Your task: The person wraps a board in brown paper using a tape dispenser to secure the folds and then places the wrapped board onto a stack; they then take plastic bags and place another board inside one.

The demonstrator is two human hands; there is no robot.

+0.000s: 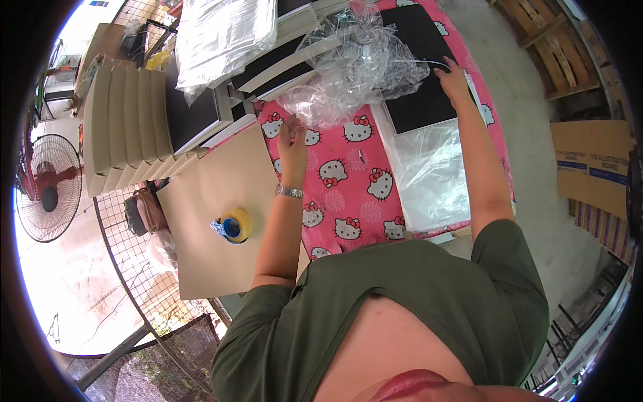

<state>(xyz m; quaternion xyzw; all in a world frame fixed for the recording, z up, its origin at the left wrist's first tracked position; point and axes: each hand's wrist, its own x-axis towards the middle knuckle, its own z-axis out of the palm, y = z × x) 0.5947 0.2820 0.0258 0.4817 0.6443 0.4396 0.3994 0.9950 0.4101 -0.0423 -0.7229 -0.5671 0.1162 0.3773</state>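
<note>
On the pink, cat-printed table cover [353,201], my left hand [292,136] has its fingers curled together beside a crumpled heap of clear plastic film [362,63]. Whether it pinches an edge of the film is too small to make out. Farther right, my right hand [453,82] reaches over a flat black board [429,100]. Its fingertips close on the end of a thin whitish strip [422,61] that runs out from the film heap. Below the black board lies a stack of clear plastic sleeves [429,174], between my forearms.
At left a brown board [201,201] carries a yellow tape roll [236,225]. Beyond stand stacked beige binders [127,120], black boards [191,110] and a white plastic-wrapped pack [224,40]. A fan [49,187] stands far left; a wooden pallet [552,43] and a cardboard box [589,164] sit right.
</note>
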